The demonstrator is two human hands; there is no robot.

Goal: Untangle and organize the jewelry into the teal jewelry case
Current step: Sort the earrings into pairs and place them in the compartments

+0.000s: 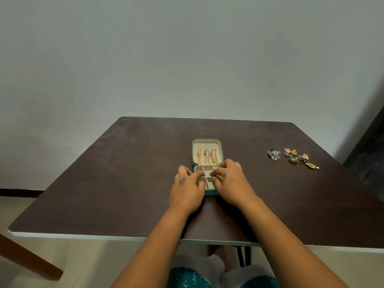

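The teal jewelry case (207, 192) lies open in the middle of the table. Its lid (206, 140) lies flat behind the base, and gold chains (208, 157) hang from three hooks inside it. The cream base tray has several small compartments. My left hand (186, 187) rests on the tray's left side with curled fingers. My right hand (230, 180) covers the right side and pinches a small gold piece (219, 177) over a compartment. A cluster of silver and gold earrings (292, 156) lies on the table to the far right.
The dark brown table (104, 183) reaches to a pale wall behind. Its near edge runs just above my knees. A wooden bar (27, 258) slants below the table at lower left. A dark panel (369, 146) stands at the right edge.
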